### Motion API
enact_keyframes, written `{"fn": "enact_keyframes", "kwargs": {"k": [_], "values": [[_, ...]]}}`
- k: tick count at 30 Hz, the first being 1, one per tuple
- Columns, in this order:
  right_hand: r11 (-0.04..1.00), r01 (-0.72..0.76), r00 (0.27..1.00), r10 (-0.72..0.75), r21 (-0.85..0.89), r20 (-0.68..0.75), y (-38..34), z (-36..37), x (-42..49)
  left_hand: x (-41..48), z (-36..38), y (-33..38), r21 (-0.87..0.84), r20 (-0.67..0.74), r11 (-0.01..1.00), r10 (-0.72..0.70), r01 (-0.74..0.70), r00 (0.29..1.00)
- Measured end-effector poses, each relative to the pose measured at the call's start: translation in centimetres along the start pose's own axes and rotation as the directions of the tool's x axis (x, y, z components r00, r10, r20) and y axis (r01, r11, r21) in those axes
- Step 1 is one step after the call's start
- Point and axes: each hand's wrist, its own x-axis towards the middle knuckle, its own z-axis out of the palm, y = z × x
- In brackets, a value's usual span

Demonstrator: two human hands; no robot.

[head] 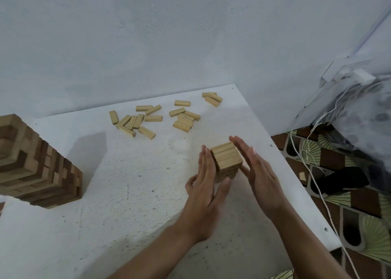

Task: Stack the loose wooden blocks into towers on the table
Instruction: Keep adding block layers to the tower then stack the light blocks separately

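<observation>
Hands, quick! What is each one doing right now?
Left hand: open, straight fingers against the small tower's left side.
Right hand: open, straight fingers by the tower's right side; touching cannot be told.

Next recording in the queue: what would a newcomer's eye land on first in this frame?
First, the small block tower near the right edge of the table, flanked by the left hand and right hand with flat, straight fingers. Next, the much taller tower at the left edge of the view, partly cut off. Behind, loose blocks lie scattered along the far side.
</observation>
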Motion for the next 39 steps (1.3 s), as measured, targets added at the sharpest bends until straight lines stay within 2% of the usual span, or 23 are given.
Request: {"fn": "enact_keyframes", "kwargs": {"k": [2, 5, 8, 10, 12, 15, 19, 22, 26, 32, 34, 36, 39], "values": [[0.999, 0.024, 0.998, -0.026, -0.038, -0.060, -0.3, -0.5, 0.7, 0.2, -0.6, -0.6, 0.007, -0.030, 1.000, -0.010, 0.010, 0.999], [0.992, 0.020, 0.995, -0.031, -0.122, -0.093, -1.0, -1.5, 2.6, 1.0, -2.6, -2.1, -0.006, -0.167, 0.999, -0.034, 0.033, 0.985], [0.952, -0.006, 0.999, -0.004, -0.308, -0.032, -2.0, -2.1, 5.8, 2.8, -5.7, -3.3, -0.004, -0.392, 1.000, 0.008, -0.011, 0.920], [0.898, -0.016, 0.999, 0.032, -0.439, 0.030, -2.8, -2.1, 8.5, 4.9, -7.8, -4.1, 0.064, -0.451, 0.998, 0.053, -0.028, 0.891], [0.825, 0.002, 0.995, 0.053, -0.565, 0.080, -3.5, -1.7, 11.4, 7.3, -9.0, -4.9, 0.211, -0.363, 0.977, 0.071, 0.008, 0.929], [0.705, 0.071, 0.981, 0.080, -0.705, 0.178, -4.2, -0.2, 14.9, 9.9, -9.1, -5.8, 0.522, -0.166, 0.852, 0.053, 0.043, 0.985], [0.519, 0.262, 0.909, 0.150, -0.814, 0.389, -3.9, 2.1, 17.6, 11.1, -8.4, -6.6, 0.696, 0.011, 0.717, -0.042, 0.022, 0.999], [0.317, 0.380, 0.849, 0.253, -0.869, 0.463, -3.3, 3.4, 18.6, 11.0, -8.0, -7.4, 0.732, 0.030, 0.681, -0.078, 0.032, 0.996], [0.118, 0.408, 0.833, 0.358, -0.905, 0.422, -3.6, 4.4, 19.2, 10.1, -8.4, -7.8, 0.736, 0.038, 0.677, -0.043, 0.001, 0.998], [0.066, 0.435, 0.818, 0.387, -0.898, 0.425, -5.0, 6.5, 18.6, 7.5, -9.9, -8.5, 0.683, 0.007, 0.730, 0.015, -0.016, 1.000], [0.062, 0.430, 0.786, 0.466, -0.901, 0.407, -5.5, 7.2, 18.3, 6.4, -10.3, -8.9, 0.690, -0.006, 0.721, 0.084, -0.057, 0.996], [0.007, 0.453, 0.746, 0.545, -0.891, 0.383, -6.0, 8.0, 18.0, 5.4, -10.8, -9.3, 0.684, -0.002, 0.724, 0.121, -0.087, 0.993], [-0.050, 0.484, 0.698, 0.625, -0.874, 0.351, -6.8, 9.8, 17.0, 4.1, -11.4, -10.0, 0.617, -0.007, 0.778, 0.155, -0.118, 0.988]]}}
